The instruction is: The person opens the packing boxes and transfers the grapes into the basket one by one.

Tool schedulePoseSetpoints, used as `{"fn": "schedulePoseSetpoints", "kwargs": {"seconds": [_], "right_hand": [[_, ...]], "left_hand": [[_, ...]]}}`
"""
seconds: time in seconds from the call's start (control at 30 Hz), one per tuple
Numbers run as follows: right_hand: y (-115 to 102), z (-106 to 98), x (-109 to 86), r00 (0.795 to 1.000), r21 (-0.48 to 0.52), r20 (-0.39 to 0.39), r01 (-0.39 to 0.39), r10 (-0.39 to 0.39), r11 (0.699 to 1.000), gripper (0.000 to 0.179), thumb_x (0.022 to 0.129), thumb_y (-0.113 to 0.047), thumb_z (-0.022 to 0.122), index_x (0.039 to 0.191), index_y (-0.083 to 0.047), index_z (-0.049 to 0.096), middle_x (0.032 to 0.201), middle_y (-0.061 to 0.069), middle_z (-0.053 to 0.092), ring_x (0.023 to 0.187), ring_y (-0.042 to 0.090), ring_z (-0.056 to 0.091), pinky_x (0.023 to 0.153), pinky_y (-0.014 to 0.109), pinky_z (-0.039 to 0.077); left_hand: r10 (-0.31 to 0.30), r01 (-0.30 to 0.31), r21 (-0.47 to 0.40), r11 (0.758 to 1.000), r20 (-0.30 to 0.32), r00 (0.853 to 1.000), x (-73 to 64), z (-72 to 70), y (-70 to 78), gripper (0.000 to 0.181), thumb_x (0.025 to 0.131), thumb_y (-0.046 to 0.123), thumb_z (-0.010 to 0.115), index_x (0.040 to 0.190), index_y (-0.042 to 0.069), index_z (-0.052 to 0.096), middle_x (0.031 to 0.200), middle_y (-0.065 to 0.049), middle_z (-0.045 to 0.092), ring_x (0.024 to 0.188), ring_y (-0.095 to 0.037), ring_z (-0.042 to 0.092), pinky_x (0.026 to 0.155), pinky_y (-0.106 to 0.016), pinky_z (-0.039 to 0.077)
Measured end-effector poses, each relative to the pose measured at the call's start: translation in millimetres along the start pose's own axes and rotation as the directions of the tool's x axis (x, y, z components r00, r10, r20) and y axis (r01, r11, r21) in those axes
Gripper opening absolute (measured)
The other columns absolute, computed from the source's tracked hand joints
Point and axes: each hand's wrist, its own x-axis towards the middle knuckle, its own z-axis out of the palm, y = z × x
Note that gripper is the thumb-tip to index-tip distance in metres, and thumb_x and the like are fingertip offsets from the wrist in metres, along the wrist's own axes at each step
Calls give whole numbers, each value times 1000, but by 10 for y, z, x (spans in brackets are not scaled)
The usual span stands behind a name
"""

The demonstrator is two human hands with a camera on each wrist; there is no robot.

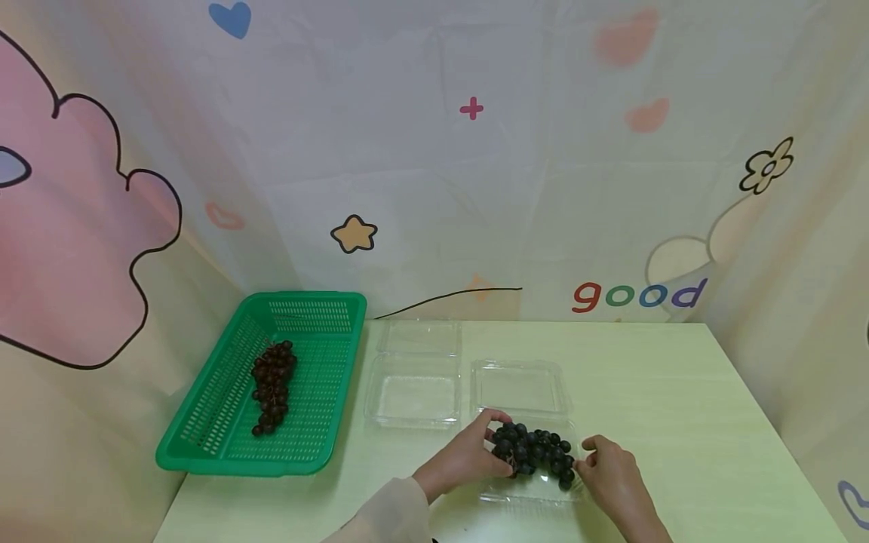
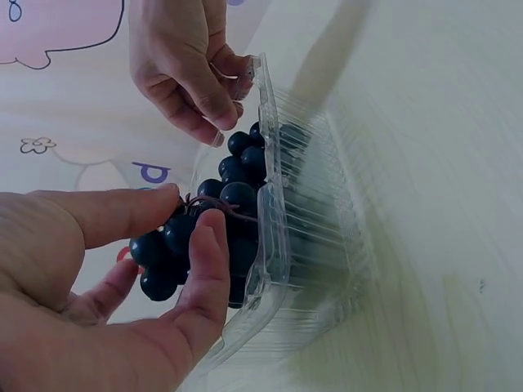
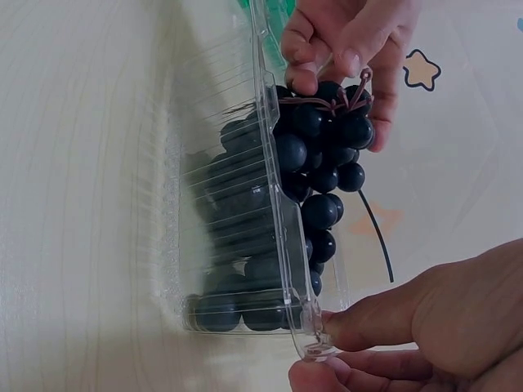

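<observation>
A bunch of dark grapes (image 1: 536,451) lies partly inside a clear hinged plastic box (image 1: 492,494), its lid (image 1: 519,386) laid back open behind. My left hand (image 1: 468,456) grips the bunch at its left end, thumb and fingers around the grapes (image 2: 176,237) near the stem. With thumb and fingers, my right hand (image 1: 614,475) pinches the rim of the box at its right side; the right wrist view shows the rim corner (image 3: 315,347) between them. Several grapes press against the ribbed wall (image 3: 221,229), and others stand above the rim.
A green plastic basket (image 1: 336,422) stands at the left with a bunch of reddish grapes (image 1: 274,385) in it. Another clear box (image 1: 414,396), lid open, is on the table (image 1: 686,422) between basket and hands. A printed curtain (image 1: 421,166) hangs behind.
</observation>
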Motion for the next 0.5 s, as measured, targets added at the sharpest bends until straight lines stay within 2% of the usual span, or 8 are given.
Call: {"fn": "schedulePoseSetpoints", "kwargs": {"seconds": [0.2,0.27,0.37,0.4,0.5], "right_hand": [[-1,3,-5,1000,6,-6,3,-3,1000,26,82,0,74,102,14,65,71,1,62,65,19,57,61,40,50],[-4,1,-6,1000,8,-4,3,-3,1000,26,82,0,74,102,15,65,71,1,62,64,19,57,61,39,50],[-8,-4,-6,1000,11,-3,3,-3,1000,26,82,0,74,102,15,65,71,1,61,64,19,56,60,39,50],[-9,-5,-6,1000,11,-2,3,-3,1000,26,83,0,74,102,15,65,71,1,61,64,19,56,60,39,50],[-8,-6,-5,1000,11,-2,1,-1,1000,26,82,1,75,102,15,65,71,1,61,63,19,56,60,39,49]], "left_hand": [[5,-5,-57,998,-5,1000,35,39,-48,46,90,-4,77,128,13,58,103,-12,54,75,-23,69,72,-41,61],[10,-10,-45,999,-6,1000,43,45,-60,43,91,0,78,127,12,59,104,-11,54,73,-24,71,72,-40,62],[35,-34,39,999,-20,999,44,51,-57,40,92,8,80,127,13,61,114,-11,57,73,-25,72,72,-38,60],[53,-50,91,995,-33,998,41,56,-50,39,91,11,80,126,14,62,117,-11,58,77,-23,72,74,-36,59],[109,-87,239,967,-80,991,26,73,-17,37,91,18,82,123,16,65,120,-8,61,91,-22,67,78,-35,53]]}}
